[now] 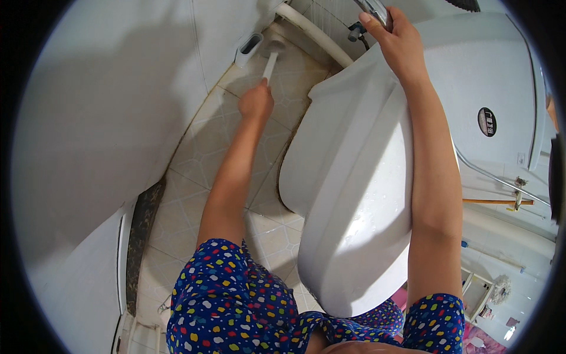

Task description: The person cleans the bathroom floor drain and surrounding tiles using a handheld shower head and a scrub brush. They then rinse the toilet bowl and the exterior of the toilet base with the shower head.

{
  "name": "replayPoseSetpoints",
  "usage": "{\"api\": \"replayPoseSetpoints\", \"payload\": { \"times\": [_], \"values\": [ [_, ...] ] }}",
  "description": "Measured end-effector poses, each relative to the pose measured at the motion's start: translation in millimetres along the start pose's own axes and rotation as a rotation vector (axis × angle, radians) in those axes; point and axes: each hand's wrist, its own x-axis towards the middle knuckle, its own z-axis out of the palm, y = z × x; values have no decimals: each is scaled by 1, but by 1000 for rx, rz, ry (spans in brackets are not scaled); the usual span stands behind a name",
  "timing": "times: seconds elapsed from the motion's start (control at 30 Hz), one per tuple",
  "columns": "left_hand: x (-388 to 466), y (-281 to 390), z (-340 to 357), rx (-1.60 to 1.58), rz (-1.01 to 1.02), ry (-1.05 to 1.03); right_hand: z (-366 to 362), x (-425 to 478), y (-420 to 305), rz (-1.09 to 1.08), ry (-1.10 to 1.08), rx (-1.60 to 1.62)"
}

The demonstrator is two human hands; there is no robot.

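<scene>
My left hand (256, 101) grips the white handle of a toilet brush (270, 66). Its head, blurred, is against the tiled floor (234, 128) near the far wall. Right beside the brush head is a white brush holder (248, 49), its dark oval mouth showing, at the foot of the left wall. My right hand (400, 46) is closed around a chrome shower head (375, 11), partly cut off by the top edge. Thin streaks of water show to the left of it. Below my right forearm lies the white toilet (349, 177), with water drops on its side.
A white pipe (316, 35) runs low along the far wall, near a small valve (356, 32). The toilet tank (482, 88) stands at the right. A metal hose (491, 172) and a wooden stick (495, 202) are beyond it. A dark stone sill (143, 239) lies at the left.
</scene>
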Motion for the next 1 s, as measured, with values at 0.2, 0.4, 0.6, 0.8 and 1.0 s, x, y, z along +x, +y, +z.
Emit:
{"api": "replayPoseSetpoints", "payload": {
  "times": [0.2, 0.4, 0.6, 0.8, 1.0],
  "values": [
    [4, 21, 59, 106, 292, -104, -2, 3, -3, 1, -59, -38],
    [-2, 53, 88, 320, 354, -162, 4, -5, 29, -241, -70, -217],
    [-25, 24, 106, 264, 211, -132, -22, -36, 58, -238, -142, -107],
    [-35, -22, 105, 106, 183, -84, -47, -55, 111, -17, -70, 111],
    [-32, -5, 65, -317, 210, -99, -87, -92, 175, 153, 9, 204]
  ]
}}
